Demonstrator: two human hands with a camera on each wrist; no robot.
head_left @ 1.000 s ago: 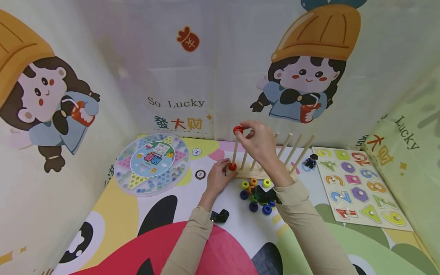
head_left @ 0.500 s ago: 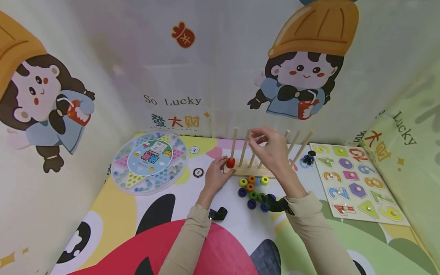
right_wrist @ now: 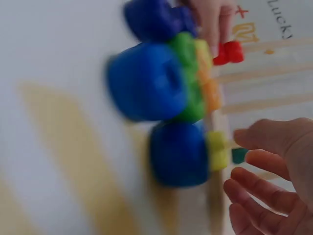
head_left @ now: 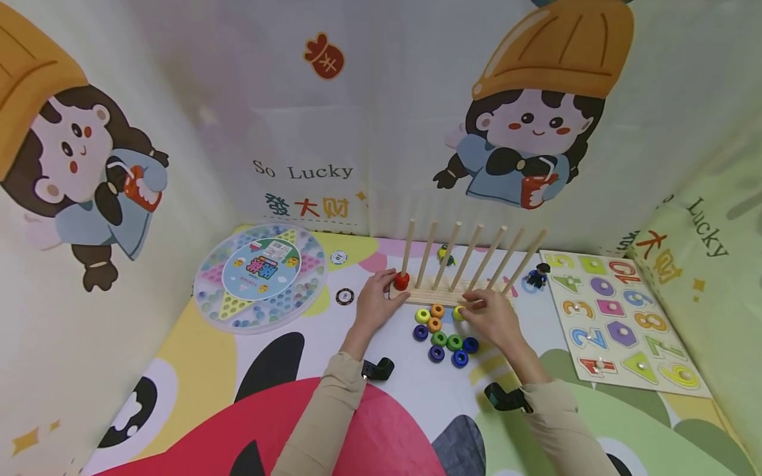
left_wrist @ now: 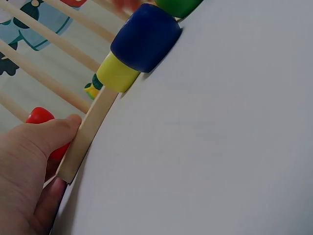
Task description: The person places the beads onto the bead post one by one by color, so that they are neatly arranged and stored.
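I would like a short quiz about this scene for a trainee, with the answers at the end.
1. How many round wooden pegs rise from the long wooden base?
2. True or false: the round, glossy red beads sit on the leftmost peg in the head view.
3. Which colour is the round loose bead nearest the right hand: A purple, B yellow, C orange?
Key: 1. Seven. 2. True. 3. B.

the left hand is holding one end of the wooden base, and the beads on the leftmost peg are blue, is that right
Not quite: the left hand is holding one end of the wooden base, but the beads on the leftmost peg are red, as the head view shows.
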